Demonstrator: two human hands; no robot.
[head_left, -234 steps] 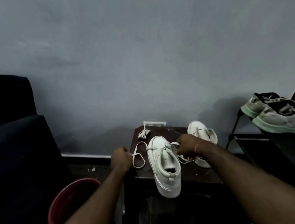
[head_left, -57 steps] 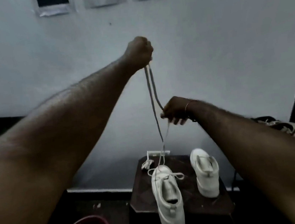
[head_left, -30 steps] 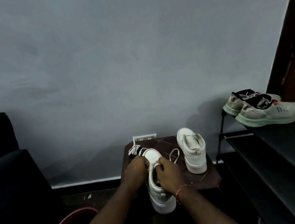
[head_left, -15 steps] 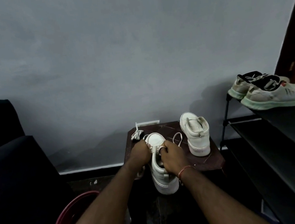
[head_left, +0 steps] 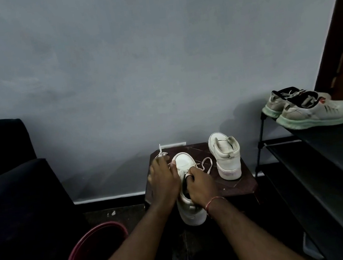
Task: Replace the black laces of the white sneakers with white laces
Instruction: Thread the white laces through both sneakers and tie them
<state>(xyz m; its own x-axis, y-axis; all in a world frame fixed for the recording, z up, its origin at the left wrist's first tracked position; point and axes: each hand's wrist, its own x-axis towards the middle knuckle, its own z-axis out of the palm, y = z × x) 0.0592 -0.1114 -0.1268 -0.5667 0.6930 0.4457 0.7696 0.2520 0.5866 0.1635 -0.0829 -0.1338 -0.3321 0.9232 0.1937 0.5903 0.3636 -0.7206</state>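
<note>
A white leather sneaker (head_left: 188, 194) is laid on a small dark wooden bench (head_left: 233, 187), toe toward the wall and heel overhanging the near edge. It is flanked by both hands at the lacing. The left hand (head_left: 164, 182) is spread over the sneaker's left side, fingers loosely curled; whether anything is pinched in its grip cannot be told. The right hand (head_left: 200, 186) is closed on a white lace (head_left: 206, 164), which is looped out to the right across the bench top. A second white sneaker (head_left: 226, 157) is stood just beside, at the right, unlaced. A small bundle of white lace (head_left: 161, 153) is seen at the bench's far left corner. No writing can be read.
</note>
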